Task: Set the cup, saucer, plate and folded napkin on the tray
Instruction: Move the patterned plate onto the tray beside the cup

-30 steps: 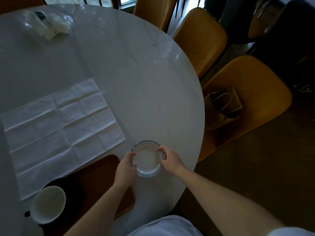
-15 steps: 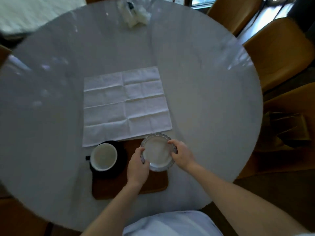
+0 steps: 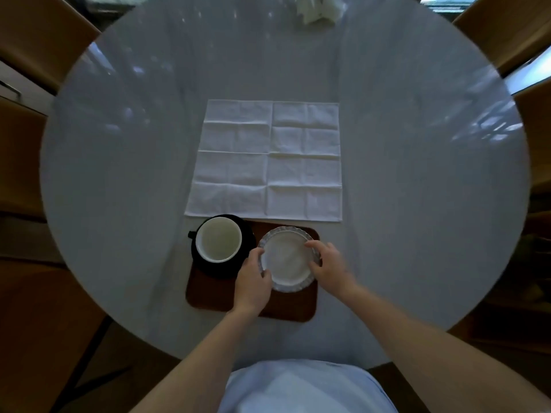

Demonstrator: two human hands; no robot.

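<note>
Cup on saucer at tray left; left hand and right hand grip plate at tray right; napkin lies unfolded on worktop, upper centre.

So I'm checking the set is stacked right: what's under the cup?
The cup sits on a black saucer, which rests on the brown tray. The saucer's centre is hidden by the cup.

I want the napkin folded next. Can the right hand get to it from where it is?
Probably yes. The napkin lies flat and uncovered just beyond the tray, with nothing between. But the right hand is holding the plate and must let go first.
</note>
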